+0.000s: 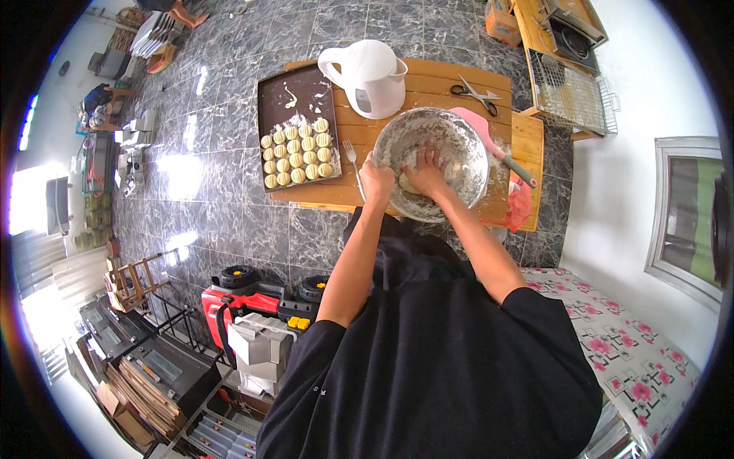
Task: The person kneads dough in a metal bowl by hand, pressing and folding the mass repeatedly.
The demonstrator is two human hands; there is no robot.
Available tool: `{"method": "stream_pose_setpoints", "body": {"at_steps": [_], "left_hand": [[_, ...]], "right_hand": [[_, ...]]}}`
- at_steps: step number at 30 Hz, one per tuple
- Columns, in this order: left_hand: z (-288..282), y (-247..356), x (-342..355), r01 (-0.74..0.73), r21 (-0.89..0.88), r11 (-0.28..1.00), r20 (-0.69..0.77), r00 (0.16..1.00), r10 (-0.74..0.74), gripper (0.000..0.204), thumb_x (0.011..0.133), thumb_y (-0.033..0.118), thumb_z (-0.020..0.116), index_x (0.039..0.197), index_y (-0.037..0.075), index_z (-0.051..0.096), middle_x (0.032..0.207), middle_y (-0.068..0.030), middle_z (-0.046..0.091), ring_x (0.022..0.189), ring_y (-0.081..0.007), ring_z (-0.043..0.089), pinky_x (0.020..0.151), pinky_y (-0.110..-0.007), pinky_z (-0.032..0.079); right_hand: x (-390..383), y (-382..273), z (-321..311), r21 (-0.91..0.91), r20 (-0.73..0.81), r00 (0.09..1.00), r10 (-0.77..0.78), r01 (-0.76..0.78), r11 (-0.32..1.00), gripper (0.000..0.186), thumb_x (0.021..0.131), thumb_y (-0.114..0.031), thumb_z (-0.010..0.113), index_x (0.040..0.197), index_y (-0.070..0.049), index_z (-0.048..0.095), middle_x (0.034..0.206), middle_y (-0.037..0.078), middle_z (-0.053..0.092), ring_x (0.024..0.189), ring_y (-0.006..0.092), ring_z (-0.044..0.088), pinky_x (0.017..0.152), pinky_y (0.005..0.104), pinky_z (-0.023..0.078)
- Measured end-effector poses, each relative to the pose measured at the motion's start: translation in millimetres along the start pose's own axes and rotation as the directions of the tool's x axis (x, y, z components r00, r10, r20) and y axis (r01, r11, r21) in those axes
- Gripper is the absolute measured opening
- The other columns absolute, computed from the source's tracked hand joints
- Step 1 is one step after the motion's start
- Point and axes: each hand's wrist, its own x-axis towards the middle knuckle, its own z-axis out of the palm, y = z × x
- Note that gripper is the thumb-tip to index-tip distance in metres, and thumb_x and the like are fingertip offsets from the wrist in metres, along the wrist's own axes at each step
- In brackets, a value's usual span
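Note:
A metal mixing bowl (475,164), its inner wall smeared with pale flour or dough, stands at the near right of the wooden table. My left hand (376,180) is closed round its left rim. Inside the bowl, my right hand (427,170) has its fingers spread and its palm over a pale lump of dough (407,183). Left of the bowl lies a fork (352,157). Beyond it, a dark baking tray (294,86) carries rows of round, ridged dough pieces (296,147) at its near end.
A white electric kettle (373,80) stands behind the bowl. Scissors (475,95) lie at the table's far right. A pink spatula with a grey handle (514,167) and a pink plastic bag (518,205) are to the bowl's right. A red ride-on toy (218,306) sits on the floor behind left.

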Motion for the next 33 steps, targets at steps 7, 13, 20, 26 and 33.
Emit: {"method": "stream_pose_setpoints", "body": {"at_steps": [7,13,20,26,33], "left_hand": [[2,-11,7,-0.092,0.040,0.995,-0.049,0.994,0.093,0.059,0.075,-0.006,0.049,0.133,0.000,0.045,0.118,-0.0281,0.055,0.111,-0.0417,0.054,0.097,-0.043,0.042],[2,-6,8,-0.110,0.121,0.987,-0.053,0.992,0.117,0.064,0.074,-0.005,0.052,0.136,-0.001,0.041,0.124,-0.0299,0.048,0.115,-0.0434,0.050,0.100,-0.044,0.040],[0,-9,2,-0.111,0.132,0.985,-0.063,0.991,0.120,0.063,0.072,-0.003,0.057,0.134,0.000,0.045,0.121,-0.0268,0.051,0.114,-0.0418,0.051,0.099,-0.043,0.042],[-2,-7,-1,-0.066,0.171,0.983,-0.009,0.998,0.068,0.061,0.070,-0.003,0.057,0.130,0.002,0.048,0.117,-0.0255,0.055,0.110,-0.0414,0.054,0.095,-0.044,0.044],[-1,-27,6,-0.213,0.119,0.970,0.056,0.977,0.207,0.055,0.068,-0.003,0.057,0.123,-0.001,0.053,0.111,-0.0263,0.058,0.108,-0.0412,0.054,0.094,-0.044,0.045]], "right_hand": [[-17,4,-8,0.202,0.183,0.923,-0.339,0.302,0.932,0.070,0.093,-0.050,0.042,0.146,-0.005,0.032,0.151,0.020,0.026,0.141,0.0368,0.021,0.113,0.0533,0.018],[-35,0,-29,0.309,0.259,0.896,-0.360,0.276,0.910,0.050,0.087,-0.041,0.050,0.130,-0.017,0.057,0.113,0.023,0.062,0.104,0.0419,0.059,0.094,0.0441,0.045],[-41,5,-39,0.383,0.219,0.883,-0.414,0.313,0.869,0.040,0.080,-0.031,0.064,0.113,-0.010,0.067,0.104,0.023,0.066,0.098,0.0407,0.062,0.087,0.0431,0.048],[-60,5,-52,0.560,-0.018,0.900,-0.436,0.370,0.741,0.035,0.079,-0.013,0.069,0.112,-0.003,0.062,0.103,0.018,0.064,0.097,0.0359,0.061,0.086,0.0413,0.047],[-55,-21,-109,0.313,-0.656,0.704,-0.271,0.581,0.751,0.030,0.082,-0.005,0.066,0.112,-0.002,0.061,0.099,0.014,0.057,0.092,0.0329,0.058,0.083,0.0388,0.048]]}}
